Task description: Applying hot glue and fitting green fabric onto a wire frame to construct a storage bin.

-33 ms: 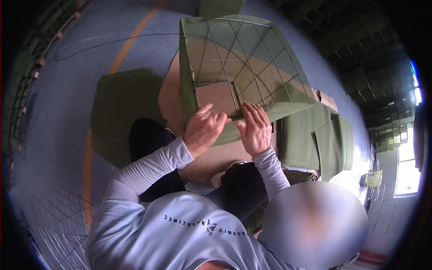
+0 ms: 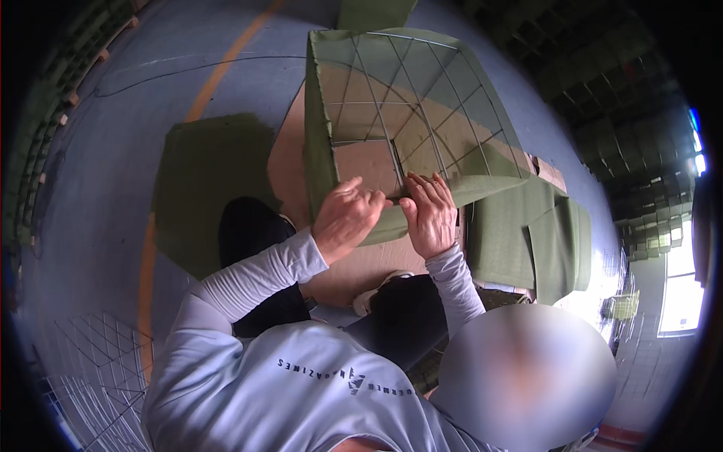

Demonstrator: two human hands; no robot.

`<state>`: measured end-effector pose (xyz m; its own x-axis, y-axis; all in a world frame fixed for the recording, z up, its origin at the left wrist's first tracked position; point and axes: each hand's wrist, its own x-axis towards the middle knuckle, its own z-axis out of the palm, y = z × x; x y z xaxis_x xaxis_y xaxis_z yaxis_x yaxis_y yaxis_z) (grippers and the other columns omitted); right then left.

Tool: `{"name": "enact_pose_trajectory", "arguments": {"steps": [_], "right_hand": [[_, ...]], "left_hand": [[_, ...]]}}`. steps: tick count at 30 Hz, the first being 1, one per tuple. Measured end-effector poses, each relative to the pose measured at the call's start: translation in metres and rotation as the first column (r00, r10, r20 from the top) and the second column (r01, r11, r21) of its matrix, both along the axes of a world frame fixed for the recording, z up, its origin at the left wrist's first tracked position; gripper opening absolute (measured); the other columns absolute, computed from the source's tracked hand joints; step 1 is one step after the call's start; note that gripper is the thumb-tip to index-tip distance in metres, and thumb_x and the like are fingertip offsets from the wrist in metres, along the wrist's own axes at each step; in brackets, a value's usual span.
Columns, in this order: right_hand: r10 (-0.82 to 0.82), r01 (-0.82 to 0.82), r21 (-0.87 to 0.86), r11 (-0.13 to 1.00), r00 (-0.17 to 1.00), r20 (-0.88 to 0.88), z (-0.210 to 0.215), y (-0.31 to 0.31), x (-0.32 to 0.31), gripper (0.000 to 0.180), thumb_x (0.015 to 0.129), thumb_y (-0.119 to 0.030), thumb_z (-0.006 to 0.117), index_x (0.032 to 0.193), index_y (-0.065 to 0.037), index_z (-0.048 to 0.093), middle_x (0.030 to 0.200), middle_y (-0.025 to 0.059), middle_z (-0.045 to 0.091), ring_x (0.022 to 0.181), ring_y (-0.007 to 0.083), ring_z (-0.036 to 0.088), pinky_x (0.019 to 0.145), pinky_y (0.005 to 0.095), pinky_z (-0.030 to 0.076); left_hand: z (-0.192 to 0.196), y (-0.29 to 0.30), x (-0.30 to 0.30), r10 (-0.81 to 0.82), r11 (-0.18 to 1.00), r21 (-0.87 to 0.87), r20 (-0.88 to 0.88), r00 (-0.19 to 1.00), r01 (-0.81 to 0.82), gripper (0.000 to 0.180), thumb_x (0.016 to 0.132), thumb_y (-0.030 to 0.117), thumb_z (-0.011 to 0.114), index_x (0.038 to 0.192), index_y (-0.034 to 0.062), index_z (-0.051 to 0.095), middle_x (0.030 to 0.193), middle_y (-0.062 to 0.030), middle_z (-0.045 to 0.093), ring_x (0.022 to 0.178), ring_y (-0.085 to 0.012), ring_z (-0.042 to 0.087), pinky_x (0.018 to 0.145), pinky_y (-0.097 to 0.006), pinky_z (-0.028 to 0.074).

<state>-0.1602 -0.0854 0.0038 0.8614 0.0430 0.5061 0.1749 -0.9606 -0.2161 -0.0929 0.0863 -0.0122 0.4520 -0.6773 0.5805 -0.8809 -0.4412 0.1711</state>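
Observation:
Before me stands a box-shaped wire mesh frame (image 2: 419, 103) with green fabric (image 2: 320, 143) around its sides. Its open top faces me, and the fabric is folded over the near rim. At that rim my left hand (image 2: 348, 218) is closed, with curled fingers and the thumb pinching the fabric edge. Just to its right, my right hand (image 2: 431, 218) bends its fingers over the same rim, thumb on the near side, gripping fabric and wire together. The fingertips of both hands are partly hidden behind the rim.
The frame stands over brown cardboard (image 2: 354, 264) between my feet. Flat green fabric (image 2: 211, 188) lies on the floor at left, and a stack of green fabric pieces (image 2: 512, 233) lies at right. Bare wire panels (image 2: 105, 369) stand at lower left. Green stacked boxes (image 2: 587, 90) line the far right.
The frame and both hands have shifted very slightly to the right in the picture. The grip on the near rim looks the same.

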Motion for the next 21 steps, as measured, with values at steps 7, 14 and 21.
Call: {"name": "enact_pose_trajectory", "arguments": {"steps": [7,14,21], "right_hand": [[-0.223,0.230,0.037,0.972,0.963,-0.151,0.002,-0.044,0.014,0.045,0.099,-0.035,0.042,0.077,-0.006,0.068,0.074,0.0158,0.066,0.072,0.0355,0.064,0.071,0.0417,0.051],[-0.374,0.481,0.167,0.860,0.819,-0.434,0.013,-0.143,-0.010,0.052,0.094,-0.049,0.046,0.089,-0.005,0.073,0.083,0.0154,0.070,0.085,0.0329,0.067,0.077,0.0404,0.051],[-0.636,0.560,-0.303,0.771,0.655,-0.408,0.001,-0.143,0.015,0.044,0.095,-0.038,0.049,0.084,-0.002,0.071,0.076,0.0150,0.070,0.076,0.0309,0.069,0.073,0.0386,0.052]], "left_hand": [[0.010,-0.045,-0.025,-0.015,0.998,0.050,-0.185,0.983,0.025,0.017,0.086,0.020,0.062,0.075,0.0071,0.058,0.057,-0.0077,0.058,0.059,-0.0202,0.064,0.065,-0.034,0.051],[0.019,-0.151,-0.089,-0.074,0.992,0.089,-0.211,0.975,0.095,0.008,0.077,0.015,0.064,0.069,0.0138,0.061,0.061,0.0017,0.060,0.062,-0.0156,0.067,0.053,-0.029,0.050],[0.027,-0.113,-0.040,-0.363,0.932,-0.067,-0.192,0.912,0.357,0.035,0.093,0.037,0.055,0.091,0.0037,0.067,0.083,-0.0138,0.069,0.081,-0.0266,0.069,0.084,-0.040,0.052]]}}
